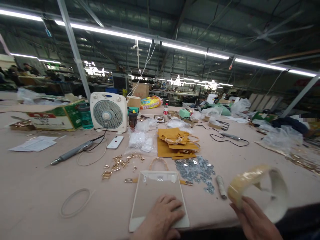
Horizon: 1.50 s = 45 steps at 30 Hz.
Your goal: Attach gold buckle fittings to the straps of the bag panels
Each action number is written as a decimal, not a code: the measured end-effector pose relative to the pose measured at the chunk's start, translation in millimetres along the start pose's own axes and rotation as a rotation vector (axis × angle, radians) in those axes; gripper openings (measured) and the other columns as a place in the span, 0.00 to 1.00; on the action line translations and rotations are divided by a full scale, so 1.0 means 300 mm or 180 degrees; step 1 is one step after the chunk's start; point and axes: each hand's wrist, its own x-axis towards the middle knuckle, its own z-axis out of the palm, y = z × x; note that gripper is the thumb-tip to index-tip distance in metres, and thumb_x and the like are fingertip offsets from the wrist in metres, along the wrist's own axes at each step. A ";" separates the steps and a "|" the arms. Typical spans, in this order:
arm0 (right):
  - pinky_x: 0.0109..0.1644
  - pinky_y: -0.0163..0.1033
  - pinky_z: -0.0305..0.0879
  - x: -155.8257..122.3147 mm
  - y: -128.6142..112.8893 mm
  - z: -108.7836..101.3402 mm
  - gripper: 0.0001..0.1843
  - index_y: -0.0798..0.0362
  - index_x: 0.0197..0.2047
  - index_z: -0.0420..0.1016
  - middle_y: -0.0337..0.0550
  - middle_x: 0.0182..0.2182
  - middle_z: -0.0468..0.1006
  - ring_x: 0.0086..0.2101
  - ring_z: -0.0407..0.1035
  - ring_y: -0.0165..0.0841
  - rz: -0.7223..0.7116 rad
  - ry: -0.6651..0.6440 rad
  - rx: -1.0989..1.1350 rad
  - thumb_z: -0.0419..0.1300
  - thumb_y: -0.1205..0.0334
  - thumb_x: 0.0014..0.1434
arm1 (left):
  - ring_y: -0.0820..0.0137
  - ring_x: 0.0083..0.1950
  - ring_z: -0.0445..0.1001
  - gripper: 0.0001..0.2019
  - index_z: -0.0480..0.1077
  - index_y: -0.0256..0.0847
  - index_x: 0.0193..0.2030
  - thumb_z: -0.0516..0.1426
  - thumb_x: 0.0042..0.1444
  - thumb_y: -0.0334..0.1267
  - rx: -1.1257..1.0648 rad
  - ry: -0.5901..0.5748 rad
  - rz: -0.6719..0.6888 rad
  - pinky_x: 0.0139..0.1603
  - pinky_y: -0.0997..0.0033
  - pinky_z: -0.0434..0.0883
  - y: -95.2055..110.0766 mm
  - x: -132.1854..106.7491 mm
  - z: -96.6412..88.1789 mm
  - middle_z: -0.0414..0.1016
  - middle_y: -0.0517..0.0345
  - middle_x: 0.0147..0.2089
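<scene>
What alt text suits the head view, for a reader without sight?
A person's left hand rests on a flat beige panel while the right hand holds a roll of tape. Beyond, on a table, are gold-coloured fittings, yellow bag pieces and a white fan.

Table [110, 203] layout: panel [151, 188] front center, rest spread around it.
Left hand [162, 213] on panel's near half; right hand [252, 216] off to panel's right, tape roll [237, 185] in it. Behind panel: bag stack [175, 152], packet [141, 141] left of stack. Metal pieces [192, 170] right of panel's far end, before stack; spool [220, 186] between metal pieces and tape roll. Fittings [120, 162] left-behind panel, phone [115, 142] behind fittings. Left side: tubing coil [86, 190] in front, corded tool [73, 152] behind, papers [33, 144] farther left. Fan [108, 115] behind phone, carton [53, 120] left of fan.
</scene>
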 end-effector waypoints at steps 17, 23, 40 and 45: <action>0.53 0.44 0.66 0.191 -0.672 0.402 0.13 0.44 0.44 0.81 0.41 0.41 0.82 0.44 0.74 0.39 -0.0746 -0.0744 0.1115 0.53 0.57 0.74 | 0.55 0.69 0.72 0.27 0.66 0.41 0.70 0.57 0.67 0.48 -0.1688 0.2293 -0.1512 0.65 0.55 0.76 -0.179 -0.012 0.081 0.69 0.40 0.70; 0.53 0.46 0.66 0.152 -0.666 0.437 0.17 0.45 0.45 0.81 0.41 0.40 0.83 0.43 0.75 0.39 -0.0438 -0.0436 0.1209 0.50 0.56 0.76 | 0.55 0.77 0.60 0.23 0.68 0.47 0.71 0.52 0.71 0.40 -0.0485 0.1892 -0.1408 0.74 0.47 0.65 -0.191 -0.012 0.115 0.59 0.48 0.78; 0.51 0.42 0.70 0.462 -0.555 0.498 0.15 0.57 0.45 0.82 0.57 0.46 0.81 0.45 0.78 0.43 0.0808 -0.0701 0.0363 0.53 0.72 0.65 | 0.52 0.71 0.69 0.28 0.70 0.42 0.69 0.54 0.62 0.26 0.0727 0.1655 -0.0566 0.68 0.50 0.72 -0.243 0.005 0.163 0.67 0.43 0.72; 0.53 0.40 0.67 0.480 -0.537 0.455 0.14 0.54 0.42 0.79 0.49 0.44 0.80 0.47 0.75 0.40 0.0903 -0.0104 0.0797 0.52 0.67 0.67 | 0.54 0.71 0.70 0.31 0.69 0.41 0.70 0.54 0.59 0.26 0.0811 0.1783 -0.0558 0.68 0.52 0.73 -0.225 0.014 0.152 0.70 0.41 0.71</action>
